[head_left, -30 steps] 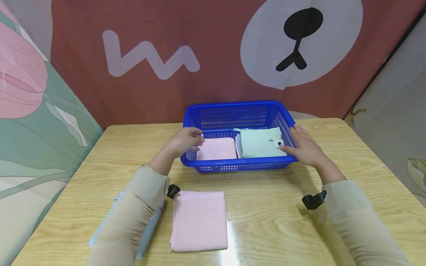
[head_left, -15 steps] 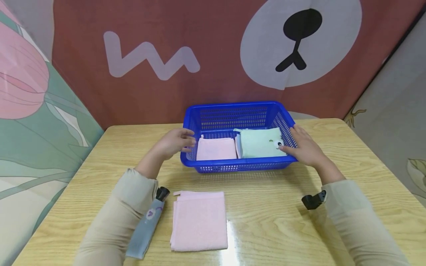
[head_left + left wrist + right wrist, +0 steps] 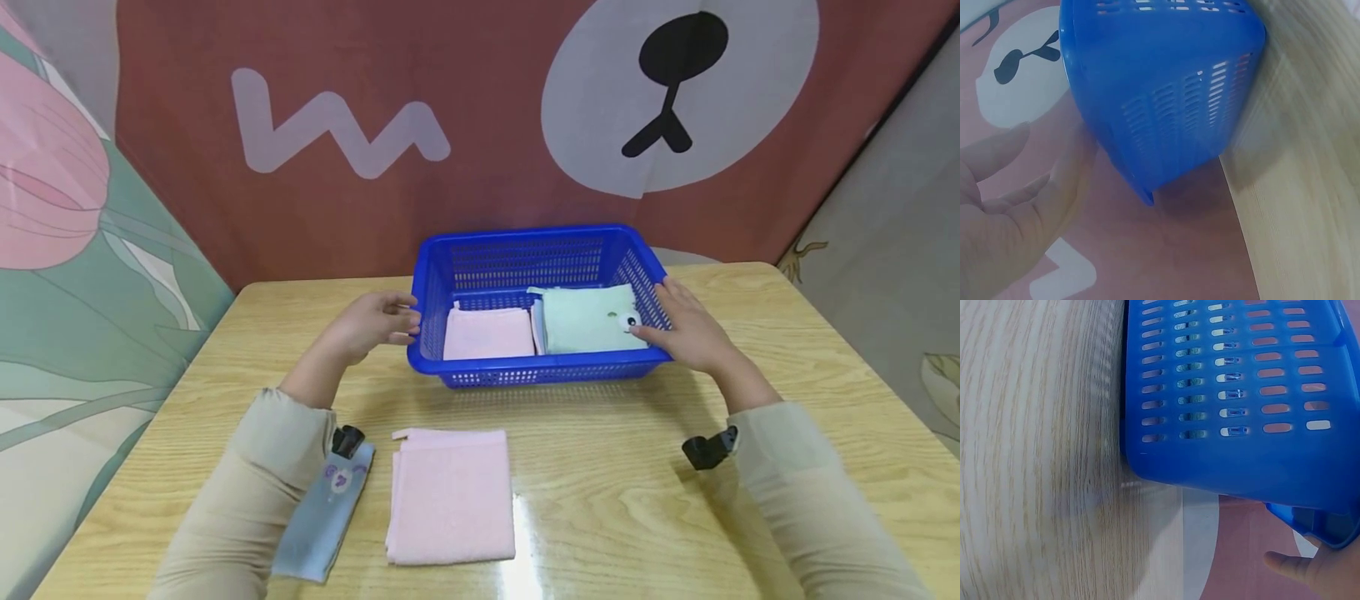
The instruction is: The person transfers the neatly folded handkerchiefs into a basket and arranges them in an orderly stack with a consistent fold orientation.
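Observation:
A blue plastic basket [image 3: 525,365] stands toward the back of the wooden table. Inside it, a folded pink towel [image 3: 489,333] lies on the left and a folded light green towel [image 3: 581,321] with a small face patch on the right. My left hand [image 3: 366,323] is at the basket's left rim, its fingers loosely bent and holding nothing. My right hand [image 3: 692,333] rests on the right rim, the thumb reaching over inside and the fingers outstretched along the outer side. In the right wrist view, part of that hand [image 3: 1325,569] shows beside the rim.
Nearer on the table [image 3: 600,492], a folded pink towel [image 3: 452,500] lies flat. To its left is a folded blue towel [image 3: 324,521] with a purple motif, partly under my left sleeve. Behind the table hangs a reddish-brown cloth [image 3: 337,225] with a printed animal face.
My left hand has moved left, out from over the pink towel in the basket to the left rim. More of the blue towel shows. My right hand has stayed in place.

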Demonstrator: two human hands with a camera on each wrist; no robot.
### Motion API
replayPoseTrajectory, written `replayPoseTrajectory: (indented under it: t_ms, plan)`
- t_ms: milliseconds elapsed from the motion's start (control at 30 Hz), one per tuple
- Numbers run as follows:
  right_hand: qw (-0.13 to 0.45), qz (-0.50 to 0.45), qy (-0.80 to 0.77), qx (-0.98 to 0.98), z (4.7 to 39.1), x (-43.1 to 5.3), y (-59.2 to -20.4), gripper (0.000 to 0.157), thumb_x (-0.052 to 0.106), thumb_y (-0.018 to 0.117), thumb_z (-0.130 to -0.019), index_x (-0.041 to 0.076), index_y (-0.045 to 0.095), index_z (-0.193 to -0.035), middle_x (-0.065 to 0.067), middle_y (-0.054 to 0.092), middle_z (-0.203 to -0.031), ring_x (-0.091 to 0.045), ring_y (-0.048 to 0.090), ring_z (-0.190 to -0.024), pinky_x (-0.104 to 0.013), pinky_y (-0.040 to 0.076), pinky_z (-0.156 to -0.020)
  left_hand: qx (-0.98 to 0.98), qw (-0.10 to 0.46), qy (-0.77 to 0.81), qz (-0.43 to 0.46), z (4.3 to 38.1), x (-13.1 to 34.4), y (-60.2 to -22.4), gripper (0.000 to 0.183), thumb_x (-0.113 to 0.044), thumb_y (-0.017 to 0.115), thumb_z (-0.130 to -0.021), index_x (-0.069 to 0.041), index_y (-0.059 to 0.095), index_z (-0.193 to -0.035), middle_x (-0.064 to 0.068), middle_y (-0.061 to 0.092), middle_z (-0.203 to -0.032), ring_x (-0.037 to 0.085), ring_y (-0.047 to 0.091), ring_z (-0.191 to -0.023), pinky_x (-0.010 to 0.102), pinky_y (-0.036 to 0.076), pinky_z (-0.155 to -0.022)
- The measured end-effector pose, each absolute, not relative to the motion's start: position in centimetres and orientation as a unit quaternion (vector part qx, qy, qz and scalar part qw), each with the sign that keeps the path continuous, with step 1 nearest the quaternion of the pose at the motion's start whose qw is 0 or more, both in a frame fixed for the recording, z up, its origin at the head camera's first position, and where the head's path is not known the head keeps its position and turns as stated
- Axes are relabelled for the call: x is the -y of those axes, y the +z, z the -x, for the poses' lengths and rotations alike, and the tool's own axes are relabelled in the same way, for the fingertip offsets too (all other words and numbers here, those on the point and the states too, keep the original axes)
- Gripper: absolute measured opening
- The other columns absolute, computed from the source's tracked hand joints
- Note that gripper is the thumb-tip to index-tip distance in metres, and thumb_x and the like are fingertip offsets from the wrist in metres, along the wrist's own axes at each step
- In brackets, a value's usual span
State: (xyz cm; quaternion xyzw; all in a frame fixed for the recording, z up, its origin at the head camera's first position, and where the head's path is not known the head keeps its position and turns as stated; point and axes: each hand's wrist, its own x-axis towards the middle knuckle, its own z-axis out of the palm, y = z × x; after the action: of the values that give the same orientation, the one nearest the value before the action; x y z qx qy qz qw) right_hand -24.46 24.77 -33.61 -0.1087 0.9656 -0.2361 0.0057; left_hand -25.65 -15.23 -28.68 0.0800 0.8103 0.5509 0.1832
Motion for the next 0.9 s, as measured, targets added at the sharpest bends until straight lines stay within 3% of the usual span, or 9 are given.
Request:
replayPoseTrajectory:
  t_ms: [500,900]
  plan:
    - [0.009,0.101,-0.241,-0.965,24.7,-24.5,-33.7,0.085,0.047,0.047,-0.083,-0.008,0.006,-0.134,-0.022,-0.005,-0.140,-0.031,-0.009,-0.127,-0.051,0.001,-0.099,-0.821,0.185,0.536,-0.070,25.2,17.3,-28.7,0.042,0.000,0.041,-0.089,0.012,0.026,-0.127,0.029,0.039,-0.120,0.039,0.041,-0.108,0.036,0.042,-0.084]
    - [0.007,0.100,-0.235,-0.967,24.6,-24.8,-33.6,0.086,0.047,0.047,-0.083,-0.009,0.007,-0.134,-0.024,-0.004,-0.140,-0.033,-0.008,-0.127,-0.052,0.001,-0.099,-0.829,0.192,0.518,-0.084,24.8,18.7,-28.4,0.042,-0.001,0.039,-0.091,0.013,0.025,-0.128,0.029,0.037,-0.123,0.037,0.040,-0.110,0.035,0.041,-0.085]
